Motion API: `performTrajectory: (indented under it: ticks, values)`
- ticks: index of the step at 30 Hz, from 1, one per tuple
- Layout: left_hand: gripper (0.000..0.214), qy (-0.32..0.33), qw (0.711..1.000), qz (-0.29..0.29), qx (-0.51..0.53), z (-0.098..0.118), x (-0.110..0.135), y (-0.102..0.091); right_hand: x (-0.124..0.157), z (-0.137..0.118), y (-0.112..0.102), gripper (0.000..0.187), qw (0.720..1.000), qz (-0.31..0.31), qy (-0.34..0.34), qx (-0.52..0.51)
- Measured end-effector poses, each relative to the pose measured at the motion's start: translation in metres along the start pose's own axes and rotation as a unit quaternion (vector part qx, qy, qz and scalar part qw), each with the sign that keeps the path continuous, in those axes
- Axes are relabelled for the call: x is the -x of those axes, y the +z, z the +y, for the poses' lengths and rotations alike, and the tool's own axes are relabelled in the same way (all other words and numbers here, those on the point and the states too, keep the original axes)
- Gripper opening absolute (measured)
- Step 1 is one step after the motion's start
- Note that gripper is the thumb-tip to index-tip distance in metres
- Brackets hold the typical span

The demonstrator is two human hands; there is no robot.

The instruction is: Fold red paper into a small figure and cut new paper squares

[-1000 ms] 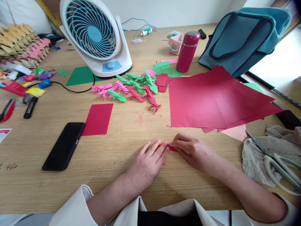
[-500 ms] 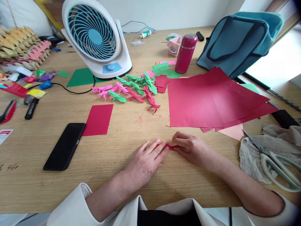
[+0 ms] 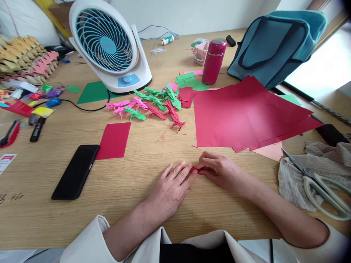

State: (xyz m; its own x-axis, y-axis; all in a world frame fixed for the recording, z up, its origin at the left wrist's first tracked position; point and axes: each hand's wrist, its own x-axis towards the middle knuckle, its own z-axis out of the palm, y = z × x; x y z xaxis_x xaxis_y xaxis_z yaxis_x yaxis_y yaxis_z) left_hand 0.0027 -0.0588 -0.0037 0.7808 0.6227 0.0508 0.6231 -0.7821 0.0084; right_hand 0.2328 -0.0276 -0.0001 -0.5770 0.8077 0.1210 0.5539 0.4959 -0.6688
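Observation:
A narrow folded piece of red paper (image 3: 194, 170) lies on the wooden table, mostly covered by fingers. My left hand (image 3: 172, 186) rests flat over its left part, fingers stretched out and pressing it down. At the right end, my right hand (image 3: 221, 170) pinches the paper between thumb and fingertips. Farther back lie several folded paper figures in green (image 3: 172, 96), pink (image 3: 117, 106) and red (image 3: 175, 115). Large red sheets (image 3: 227, 117) spread just beyond my right hand. How the paper is creased under my fingers is hidden.
A black phone (image 3: 75, 173) touches a red paper rectangle (image 3: 115, 138) on the left. Scissors (image 3: 320, 182) lie on a crumpled cloth (image 3: 290, 186) at right. Behind stand a fan (image 3: 109, 47), a red flask (image 3: 214, 62) and a teal bag (image 3: 276, 51).
Both hands stay at nearly the same spot on the red paper, with only a slight shift of the right fingers. The whole view has moved a little.

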Motion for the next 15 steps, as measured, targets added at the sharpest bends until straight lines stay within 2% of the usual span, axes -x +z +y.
performTrajectory:
  ticks: [7, 15]
  values:
    - [0.045, -0.011, 1.000, -0.017, 0.003, 0.0027, -0.0028, -0.0038, 0.0002, 0.0027, 0.0002, 0.011, 1.000, 0.004, 0.000, -0.003]
    - [0.043, -0.035, 0.999, -0.015, -0.010, 0.0080, -0.0011, 0.0015, 0.0016, -0.0008, -0.0057, 0.017, 1.000, -0.016, -0.011, -0.010]
